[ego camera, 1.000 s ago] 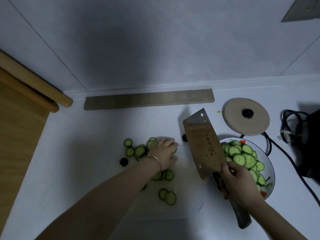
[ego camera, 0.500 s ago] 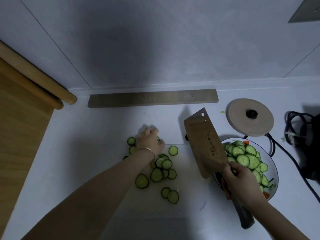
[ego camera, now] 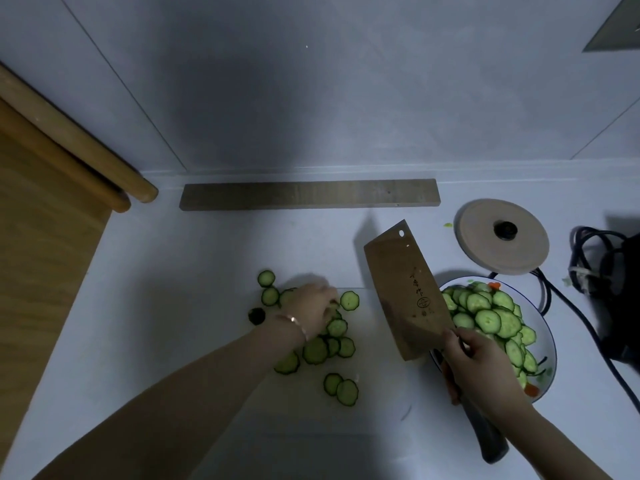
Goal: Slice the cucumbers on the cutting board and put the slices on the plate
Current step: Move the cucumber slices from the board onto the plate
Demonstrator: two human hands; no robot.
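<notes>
- Left hand [ego camera: 313, 304]: left of frame centre, lying on the loose cucumber slices [ego camera: 329, 344]. The fingers are bent downward and close together on the heap. I cannot tell whether they pinch a slice. A thin bracelet [ego camera: 294, 322] is on the wrist.
- Right hand [ego camera: 481, 362]: lower right, fingers and thumb wrapped tight round the dark handle of the cleaver [ego camera: 405, 292]. The broad blade is raised and tilted, its tip toward the upper centre, between the loose slices and the plate.
- Cutting board [ego camera: 377, 375]: white, at lower centre, hard to tell from the pale counter.
- Loose slices: one cluster is under and just below the left hand, and a single slice lies at its fingertips. A pair sits lower down, and a few more lie to the hand's upper left.
- Dark cucumber end [ego camera: 256, 315]: just left of the wrist.
- Plate [ego camera: 545, 329]: white with a dark rim, at right and partly behind the right hand. It is heaped with sliced cucumber [ego camera: 491, 317] and small orange bits.
- Round lid [ego camera: 502, 237]: tan with a black knob, above the plate.
- Wooden strip [ego camera: 308, 194]: flat on the counter along the wall.
- Black cable [ego camera: 561, 299] and dark appliance [ego camera: 623, 306]: far right edge.
- Wooden rails [ego camera: 69, 143]: upper left.
</notes>
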